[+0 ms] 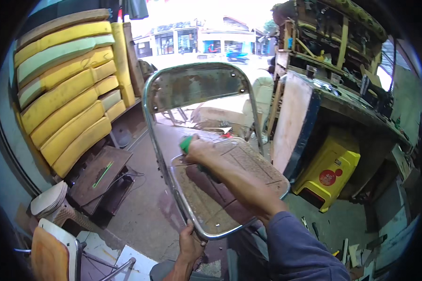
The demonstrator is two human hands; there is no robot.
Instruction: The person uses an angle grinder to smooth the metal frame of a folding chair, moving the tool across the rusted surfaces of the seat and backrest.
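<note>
In front of me stands a metal folding chair with a chromed tube frame, its backrest panel [197,89] worn and rust-stained. The bare seat pan [262,173] is brown with rust or dirt. My right hand [200,152] reaches across the seat, closed on a green pad [186,144] at the seat's far left edge; whether it is a scouring pad or a cloth cannot be made out. Low on the left, my left hand [189,243] is wrapped round the chair frame near the seat's front corner. Its fingertips are partly hidden behind the tube.
Yellow and green foam slabs [70,93] are stacked at the left. Below them a low wooden table [101,175] bears a green stick-like object. Another chair seat [51,253] stands lower left. To the right are a cluttered workbench [342,93], a yellow plastic stool [328,168] and tools on the floor.
</note>
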